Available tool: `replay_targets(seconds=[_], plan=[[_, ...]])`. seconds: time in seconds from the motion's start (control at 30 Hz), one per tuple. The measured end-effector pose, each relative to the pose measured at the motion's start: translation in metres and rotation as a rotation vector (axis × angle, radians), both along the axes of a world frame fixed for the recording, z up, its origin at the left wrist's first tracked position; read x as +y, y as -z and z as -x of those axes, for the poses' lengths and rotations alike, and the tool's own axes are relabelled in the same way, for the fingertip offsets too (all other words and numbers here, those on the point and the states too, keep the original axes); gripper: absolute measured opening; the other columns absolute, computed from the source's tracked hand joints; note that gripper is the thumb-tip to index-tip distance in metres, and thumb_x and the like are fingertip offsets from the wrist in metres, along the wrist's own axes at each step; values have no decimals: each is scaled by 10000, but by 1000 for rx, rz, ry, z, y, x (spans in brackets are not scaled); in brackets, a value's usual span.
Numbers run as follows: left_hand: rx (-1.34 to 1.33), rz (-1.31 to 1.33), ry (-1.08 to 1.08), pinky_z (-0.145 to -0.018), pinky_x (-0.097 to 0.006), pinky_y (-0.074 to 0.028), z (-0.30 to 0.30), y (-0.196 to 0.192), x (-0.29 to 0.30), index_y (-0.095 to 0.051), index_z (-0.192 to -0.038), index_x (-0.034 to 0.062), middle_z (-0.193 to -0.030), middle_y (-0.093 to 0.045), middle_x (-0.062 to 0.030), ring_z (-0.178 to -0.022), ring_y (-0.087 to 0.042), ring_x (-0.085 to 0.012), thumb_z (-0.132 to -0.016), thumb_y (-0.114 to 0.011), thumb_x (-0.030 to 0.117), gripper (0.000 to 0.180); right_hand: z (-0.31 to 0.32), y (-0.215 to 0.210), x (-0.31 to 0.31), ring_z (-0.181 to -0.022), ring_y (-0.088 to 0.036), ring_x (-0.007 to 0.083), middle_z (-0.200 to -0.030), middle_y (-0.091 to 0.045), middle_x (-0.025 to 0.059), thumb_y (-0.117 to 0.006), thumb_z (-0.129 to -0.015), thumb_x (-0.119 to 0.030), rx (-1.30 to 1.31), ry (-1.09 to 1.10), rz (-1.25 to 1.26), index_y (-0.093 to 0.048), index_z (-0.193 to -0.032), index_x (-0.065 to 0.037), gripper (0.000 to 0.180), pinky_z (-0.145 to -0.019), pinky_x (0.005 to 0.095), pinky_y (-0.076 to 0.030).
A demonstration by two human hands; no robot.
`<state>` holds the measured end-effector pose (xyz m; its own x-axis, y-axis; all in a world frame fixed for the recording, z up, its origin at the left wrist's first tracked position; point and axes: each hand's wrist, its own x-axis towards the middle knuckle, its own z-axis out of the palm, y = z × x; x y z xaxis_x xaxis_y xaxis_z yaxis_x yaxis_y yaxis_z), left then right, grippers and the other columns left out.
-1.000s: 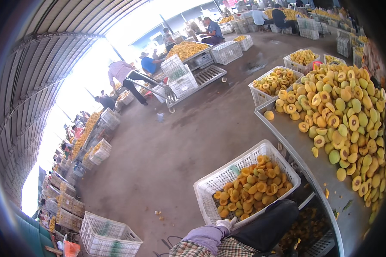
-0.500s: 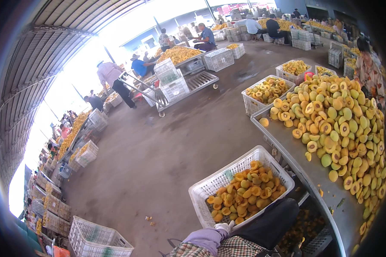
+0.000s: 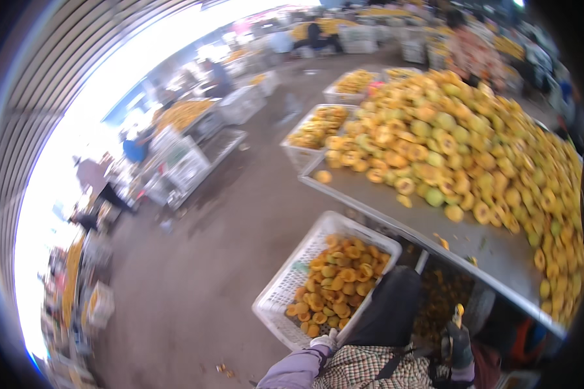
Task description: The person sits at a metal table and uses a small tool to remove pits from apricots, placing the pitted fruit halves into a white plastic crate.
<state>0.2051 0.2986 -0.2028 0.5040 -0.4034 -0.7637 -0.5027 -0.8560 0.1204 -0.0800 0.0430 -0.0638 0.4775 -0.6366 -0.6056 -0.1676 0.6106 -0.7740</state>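
Resting at the near rim of the white crate [image 3: 285, 285] of halved yellow fruit, the gloved left hand [image 3: 324, 338] is seen; its finger state cannot be told. A small yellow piece [image 3: 458, 316] is pinched by the dark-gloved right hand [image 3: 457, 347], under the metal table [image 3: 493, 249] edge. Sorting seems underway; open floor [image 3: 201, 259] lies left.

At the bottom edge, the person's own body shows only in part. The left arm wears a pale lilac sleeve, ending at a left hand [image 3: 324, 339] in a white glove. The right hand [image 3: 459, 345] wears a dark glove (grey-black, somewhat blurred), with a lilac cuff just below it. Over the torso lies a checked garment in cream, brown and red, crossed by a thin dark strap. One leg is clad in plain black trousers.
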Motion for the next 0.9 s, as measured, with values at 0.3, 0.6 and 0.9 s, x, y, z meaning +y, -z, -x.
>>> replay_targets(seconds=[0.3,0.6,0.9], plan=[[51,-129,571,-915,-449,-484,-62,108,32,-519,-1226,31,-1203,-593,-230,-1117,-581,-385,-939,-424,245,370,-12,-59,2,-425,-490,64,-561,-535,-14,-561,-944,-280,-185,-176,56,-591,-821,-56,258,-383,208,-358],[289,1289,-76,-944,-302,-451,17,-208,-207,-544,-1238,-31,-1211,-597,-128,-1106,-574,-203,-907,-600,102,361,2,-88,4,-422,-486,59,-619,-550,7,-580,-935,-274,-210,-96,112,-577,-922,-34,240,-369,210,-372],[204,1310,849,-868,-356,-492,109,-262,-256,-679,-931,59,-1159,-628,-175,-1041,-625,-311,-784,-718,120,164,1,-71,8,-642,-558,60,-774,-622,-10,-600,-936,-252,-230,-84,389,-596,-1063,-45,243,-572,235,-464]])
